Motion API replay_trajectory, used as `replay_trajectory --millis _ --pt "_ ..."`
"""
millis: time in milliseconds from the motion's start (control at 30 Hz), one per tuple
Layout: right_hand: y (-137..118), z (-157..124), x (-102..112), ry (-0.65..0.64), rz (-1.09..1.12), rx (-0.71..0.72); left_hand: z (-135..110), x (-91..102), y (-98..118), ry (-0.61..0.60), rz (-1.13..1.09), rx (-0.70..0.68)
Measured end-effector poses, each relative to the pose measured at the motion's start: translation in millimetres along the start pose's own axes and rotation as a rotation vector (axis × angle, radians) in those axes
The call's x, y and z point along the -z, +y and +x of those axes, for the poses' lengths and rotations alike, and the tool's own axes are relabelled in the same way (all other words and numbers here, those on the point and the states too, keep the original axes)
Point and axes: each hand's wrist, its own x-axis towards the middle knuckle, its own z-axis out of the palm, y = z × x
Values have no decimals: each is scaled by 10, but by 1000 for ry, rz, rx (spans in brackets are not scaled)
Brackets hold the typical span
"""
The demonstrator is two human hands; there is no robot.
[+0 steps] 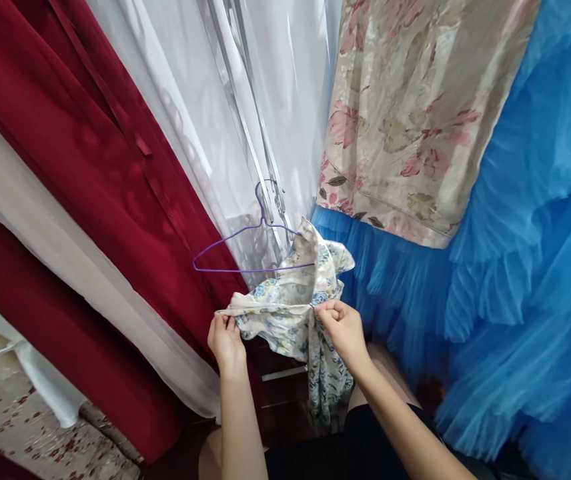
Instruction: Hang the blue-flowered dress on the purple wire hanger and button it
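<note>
My left hand (225, 339) pinches the left edge of a small white garment with blue flowers (290, 303). My right hand (343, 327) grips the same garment near its middle, fingers closed on the cloth. The garment's upper right part is draped over a thin purple wire hanger (238, 250), whose hook sits above at the white curtain. The rest of the cloth hangs down between my arms.
Dark red fabric (80, 153) hangs at the left beside white sheer cloth (175, 87). A pink floral garment (410, 107) hangs at the upper right over blue ruffled tulle (515, 267). Patterned floor shows at the lower left.
</note>
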Motion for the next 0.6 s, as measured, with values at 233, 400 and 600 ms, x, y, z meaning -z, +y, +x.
replay_trajectory --millis 233,400,600 --pt "401 -152 580 210 -20 -86 -773 -133 -32 -238 -70 -12" --pt "414 -196 672 150 -47 -76 -1254 -247 89 -426 71 -83" --pt "-21 -395 438 -316 -100 92 -1696 -303 278 -684 375 -192"
